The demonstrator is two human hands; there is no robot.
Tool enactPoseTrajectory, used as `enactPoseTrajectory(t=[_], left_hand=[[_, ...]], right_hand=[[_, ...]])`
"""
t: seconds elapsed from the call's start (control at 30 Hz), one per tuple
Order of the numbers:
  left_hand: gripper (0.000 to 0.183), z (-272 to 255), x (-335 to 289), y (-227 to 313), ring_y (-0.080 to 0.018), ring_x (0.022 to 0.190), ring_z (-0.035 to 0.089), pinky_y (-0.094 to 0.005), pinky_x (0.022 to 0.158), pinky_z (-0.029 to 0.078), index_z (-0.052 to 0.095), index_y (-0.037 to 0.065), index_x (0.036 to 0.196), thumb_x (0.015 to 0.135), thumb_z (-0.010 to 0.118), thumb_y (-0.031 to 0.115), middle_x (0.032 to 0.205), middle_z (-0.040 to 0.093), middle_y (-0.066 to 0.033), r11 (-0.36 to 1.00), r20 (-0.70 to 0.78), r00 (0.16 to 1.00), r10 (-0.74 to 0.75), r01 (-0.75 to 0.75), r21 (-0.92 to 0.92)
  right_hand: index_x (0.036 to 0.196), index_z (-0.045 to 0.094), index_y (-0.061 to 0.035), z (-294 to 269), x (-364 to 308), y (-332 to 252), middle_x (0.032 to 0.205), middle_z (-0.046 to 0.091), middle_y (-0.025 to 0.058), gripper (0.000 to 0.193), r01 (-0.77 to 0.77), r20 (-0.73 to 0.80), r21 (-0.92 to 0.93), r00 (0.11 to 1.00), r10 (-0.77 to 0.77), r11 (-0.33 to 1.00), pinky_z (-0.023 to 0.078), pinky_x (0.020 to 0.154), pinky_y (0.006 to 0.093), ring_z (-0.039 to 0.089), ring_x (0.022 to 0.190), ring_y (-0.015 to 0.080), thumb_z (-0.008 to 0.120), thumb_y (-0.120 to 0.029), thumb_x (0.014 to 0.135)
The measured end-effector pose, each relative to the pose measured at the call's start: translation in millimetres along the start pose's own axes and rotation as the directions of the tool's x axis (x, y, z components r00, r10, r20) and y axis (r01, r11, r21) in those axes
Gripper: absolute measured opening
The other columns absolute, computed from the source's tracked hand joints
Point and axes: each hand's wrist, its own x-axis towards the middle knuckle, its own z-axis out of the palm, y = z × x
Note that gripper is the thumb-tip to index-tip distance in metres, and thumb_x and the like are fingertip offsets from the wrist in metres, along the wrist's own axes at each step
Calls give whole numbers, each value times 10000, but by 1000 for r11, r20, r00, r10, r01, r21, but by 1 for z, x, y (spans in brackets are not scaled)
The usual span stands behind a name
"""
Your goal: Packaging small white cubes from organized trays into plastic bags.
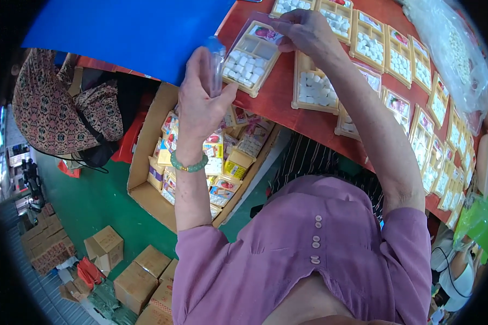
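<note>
Being held up over the near edge of the red table (279,100) is a yellow compartment tray (251,57) filled with small white pieces, its picture card showing at the far end — long axis is running away from the person, tilted toward the upper right. The right hand (308,31) is pinching the tray's far end at the card, fingers closed on it from above. The left hand (199,103) is sitting at the tray's near-left corner, the closer of the two to the body, and is clenched on a clear plastic sleeve (217,62) that is standing up from the fist and touching the tray's left edge; whether the sleeve's mouth is already over the tray corner cannot be told. So the tray is lying to the right of and just beyond the left grip, with the sleeve between them. A green bead bracelet (188,164) is being worn on the left wrist. More filled yellow trays (401,57) are lying in rows across the table to the right, well apart from the hands. Below the left forearm an open cardboard box (146,179) of packed trays is standing on the green floor — nothing there is being touched.
</note>
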Motion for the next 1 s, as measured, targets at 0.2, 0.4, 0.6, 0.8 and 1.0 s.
enactPoseTrajectory(t=[0.2, 0.4, 0.6, 0.8, 1.0], left_hand=[[748, 7, 0, -3, -327, 1165, 521, -389, 965, 422, 373, -28, 1336, 695, 715, 150, 1279, 505, -229, 986, -11, 994, 111, -109, 126], [757, 12, -2, -2, -328, 1149, 524, -396, 966, 418, 367, -26, 1340, 688, 722, 119, 1256, 523, -208, 976, -4, 992, 130, -127, 175], [793, 14, -3, 1, -330, 1155, 515, -391, 958, 423, 368, -20, 1342, 670, 759, 134, 1271, 509, -210, 960, 15, 988, 153, -152, 237], [899, 6, -6, -4, -325, 1153, 513, -391, 942, 434, 370, -21, 1342, 632, 837, 273, 1272, 500, -216, 974, 22, 987, 160, -161, 160], [952, 11, -5, -6, -326, 1130, 520, -387, 933, 439, 369, -58, 1325, 619, 849, 363, 1258, 496, -233, 979, -22, 986, 163, -159, 128]], right_hand=[[908, 639, 61, -2, -12, -28, 795, 632, 274, 304, 94, -60, -326, 991, -120, 941, 487, 668, 414, 638, 760, 364, 649, -220, 794], [925, 642, 68, 8, -2, -8, 848, 624, 309, 327, 205, -113, -416, 955, -274, 886, 496, 735, 439, 635, 818, 405, 626, -226, 783], [858, 633, 73, 14, 4, 1, 823, 621, 294, 290, 263, -99, -583, 916, -389, 768, 500, 737, 454, 626, 797, 414, 619, -206, 778], [810, 613, 85, 16, -3, 1, 771, 606, 288, 264, 329, -63, -643, 877, -477, 691, 507, 728, 450, 618, 750, 415, 621, -173, 754], [806, 615, 79, 18, -10, -4, 801, 615, 272, 257, 315, -44, -689, 881, -472, 653, 499, 746, 434, 618, 796, 379, 613, -176, 774]])
